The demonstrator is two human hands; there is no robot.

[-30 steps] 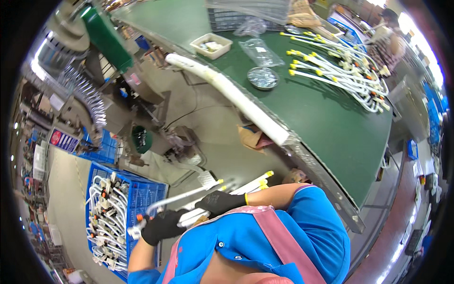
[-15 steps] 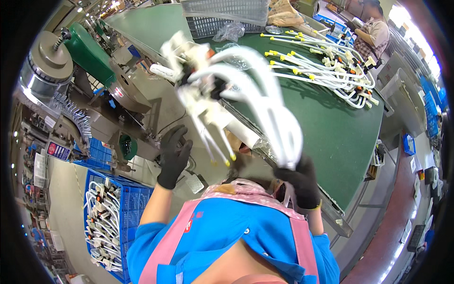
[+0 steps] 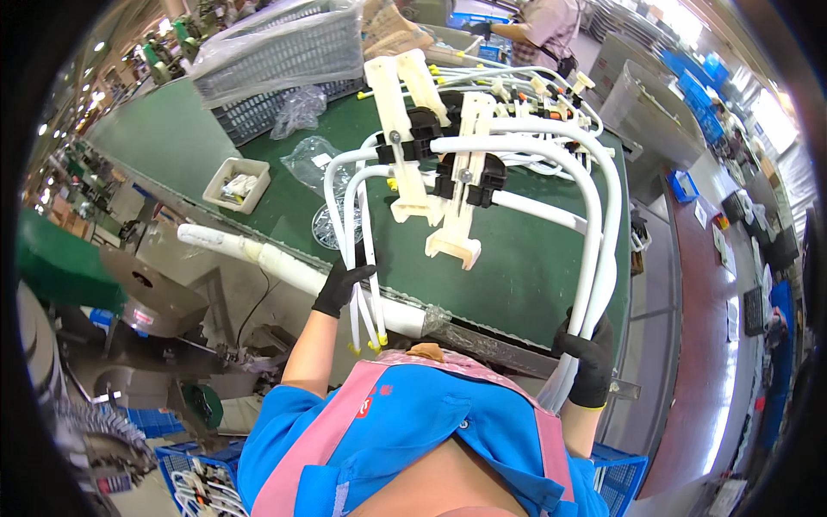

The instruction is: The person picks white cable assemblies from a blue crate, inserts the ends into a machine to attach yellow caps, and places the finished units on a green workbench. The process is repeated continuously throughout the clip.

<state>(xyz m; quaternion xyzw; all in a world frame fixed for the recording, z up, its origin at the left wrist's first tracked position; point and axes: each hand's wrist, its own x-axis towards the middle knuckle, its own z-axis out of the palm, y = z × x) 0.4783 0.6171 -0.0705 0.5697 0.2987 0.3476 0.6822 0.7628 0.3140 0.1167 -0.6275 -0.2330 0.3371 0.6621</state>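
I hold a bunch of bent white tube frames (image 3: 593, 250) in front of me, over the near part of the green table. Cream plastic clamps (image 3: 469, 121) and black joints (image 3: 479, 179) sit across the frames' far middle. My left hand (image 3: 342, 289), in a black glove, is wrapped round the thinner white legs, whose yellow-tipped ends (image 3: 374, 344) point down below it. On the other side, my right hand (image 3: 589, 369), gloved too, grips the thicker curved tubes, and their lower ends show beneath the fist.
More yellow-tipped tube frames (image 3: 534, 161) lie on the green table (image 3: 508, 293). A small cream tray (image 3: 237, 185), a clear bag and a round dish of metal parts (image 3: 327, 226) are there too. A padded bar (image 3: 301, 276) runs along the near edge. A person (image 3: 551, 30) stands beyond.
My left hand, empty and apart before, now grips the thin tubes. The blurred, swinging frames are now spread between both hands. My view has turned, bringing more of the tabletop into sight.
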